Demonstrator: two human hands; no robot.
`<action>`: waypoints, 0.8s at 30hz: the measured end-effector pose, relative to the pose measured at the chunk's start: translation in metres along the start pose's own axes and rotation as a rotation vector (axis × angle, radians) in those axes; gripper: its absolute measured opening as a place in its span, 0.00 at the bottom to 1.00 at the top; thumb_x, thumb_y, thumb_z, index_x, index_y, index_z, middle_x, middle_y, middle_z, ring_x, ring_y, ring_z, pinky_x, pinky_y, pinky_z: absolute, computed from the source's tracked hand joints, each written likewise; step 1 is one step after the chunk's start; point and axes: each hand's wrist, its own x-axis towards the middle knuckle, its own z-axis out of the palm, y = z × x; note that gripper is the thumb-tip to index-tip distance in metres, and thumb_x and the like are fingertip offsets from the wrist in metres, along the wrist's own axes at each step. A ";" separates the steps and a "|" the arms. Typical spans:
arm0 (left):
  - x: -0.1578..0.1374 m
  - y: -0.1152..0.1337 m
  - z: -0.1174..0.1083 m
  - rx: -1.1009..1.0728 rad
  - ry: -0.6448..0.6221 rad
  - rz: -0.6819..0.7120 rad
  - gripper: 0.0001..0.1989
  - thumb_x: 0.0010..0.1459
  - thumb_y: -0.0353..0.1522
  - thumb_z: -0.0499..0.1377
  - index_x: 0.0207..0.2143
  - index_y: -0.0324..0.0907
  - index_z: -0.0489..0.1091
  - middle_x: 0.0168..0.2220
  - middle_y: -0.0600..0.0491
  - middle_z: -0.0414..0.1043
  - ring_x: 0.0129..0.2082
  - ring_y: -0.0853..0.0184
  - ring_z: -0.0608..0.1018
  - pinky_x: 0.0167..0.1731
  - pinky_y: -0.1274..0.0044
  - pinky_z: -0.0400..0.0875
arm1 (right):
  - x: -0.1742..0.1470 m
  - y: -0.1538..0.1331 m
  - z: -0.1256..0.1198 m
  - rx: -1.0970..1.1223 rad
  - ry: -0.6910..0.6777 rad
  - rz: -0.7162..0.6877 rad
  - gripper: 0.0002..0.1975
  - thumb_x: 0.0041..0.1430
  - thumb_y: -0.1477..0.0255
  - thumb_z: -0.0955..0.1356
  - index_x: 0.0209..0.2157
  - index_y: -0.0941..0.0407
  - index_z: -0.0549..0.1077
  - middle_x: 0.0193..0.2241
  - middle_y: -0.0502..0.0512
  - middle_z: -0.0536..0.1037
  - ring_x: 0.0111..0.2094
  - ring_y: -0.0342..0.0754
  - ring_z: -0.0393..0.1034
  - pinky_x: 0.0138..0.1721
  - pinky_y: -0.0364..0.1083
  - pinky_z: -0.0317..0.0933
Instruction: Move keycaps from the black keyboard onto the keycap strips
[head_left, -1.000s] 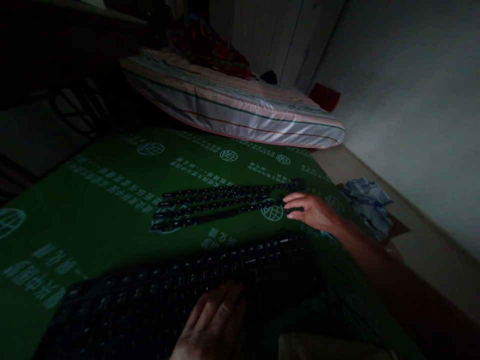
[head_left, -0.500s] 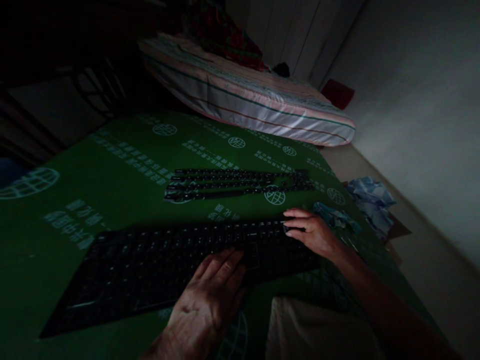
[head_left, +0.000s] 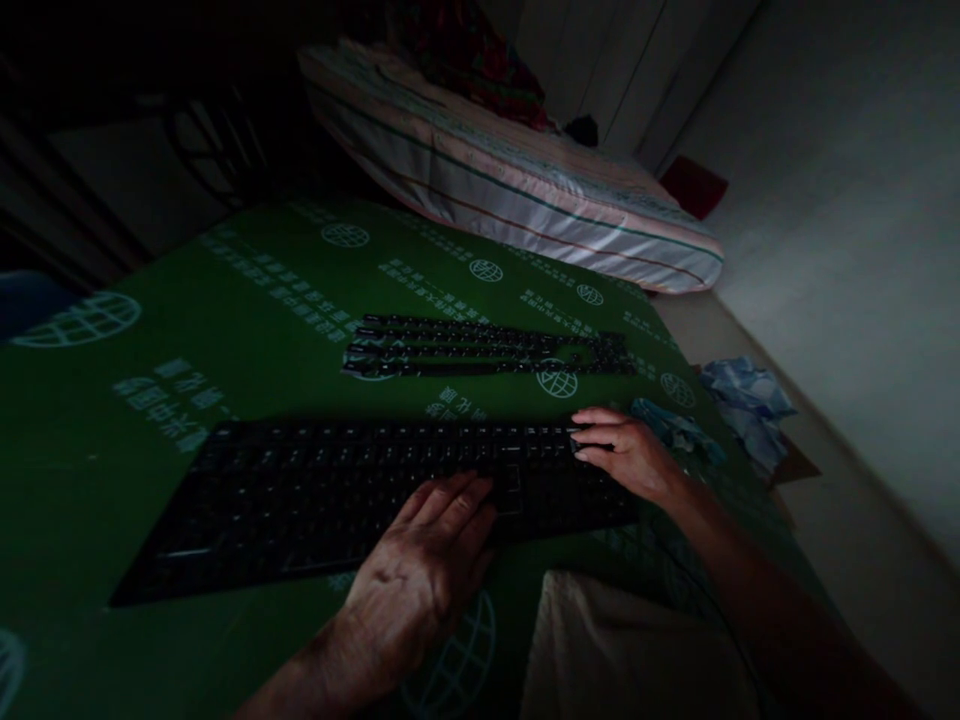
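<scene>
A black keyboard (head_left: 300, 500) lies at a slant across the green table covering (head_left: 247, 370). My left hand (head_left: 420, 560) rests palm down on its near middle part, fingers stretched out flat. At its right end, my right hand (head_left: 622, 450) touches the upper keys with fingers extended and apart. Any small thing under those fingertips is hidden. Part of the keyboard's right side looks dark and flat, without visible key markings. Beyond the keyboard, loose black keycaps (head_left: 450, 345) lie in several long rows, converging toward the right.
A crumpled bluish cloth (head_left: 679, 430) lies by the table's right edge. Past that edge are crumpled blue-white material (head_left: 750, 400) and brown cardboard (head_left: 795, 465). A striped mattress (head_left: 525, 200) stands behind the table. Beige fabric (head_left: 615, 640) shows at the near edge, beside a thin cable (head_left: 720, 610).
The view has shifted slightly, so the keyboard and keycap rows sit higher and a little further right. Both hands keep nearly the same places on the keyboard.
</scene>
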 end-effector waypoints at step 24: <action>-0.003 0.000 0.003 0.029 -0.047 0.010 0.13 0.59 0.31 0.53 0.46 0.40 0.70 0.52 0.47 0.69 0.53 0.56 0.69 0.51 0.63 0.66 | -0.004 0.001 0.001 -0.035 0.025 -0.041 0.10 0.56 0.72 0.68 0.39 0.51 0.78 0.46 0.54 0.77 0.46 0.50 0.72 0.51 0.52 0.66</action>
